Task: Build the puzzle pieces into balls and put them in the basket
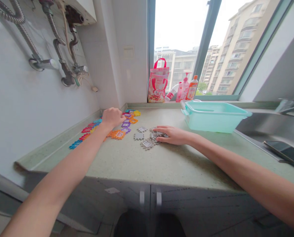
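My left hand (112,118) is curled closed above the coloured pieces at the back left of the counter; whatever its fingers hold, if anything, is hidden. Close by lie orange interlocking tiles (117,134), purple tiles (126,123) and a yellow tile (137,113). Blue tiles (75,144) and red tiles (87,127) spread left of my forearm. My right hand (171,135) rests palm down with fingers stretched over a cluster of grey interlocking tiles (147,144), partly covering it. A loose grey tile (138,136) sits just left of the cluster.
A mint-green plastic tub (211,120) stands on the counter (127,164) right of my right hand. Beyond it are a steel sink (273,126) and a phone (285,153). A pink bag (158,84) and several bottles line the windowsill. Pipes (59,49) hang on the left wall.
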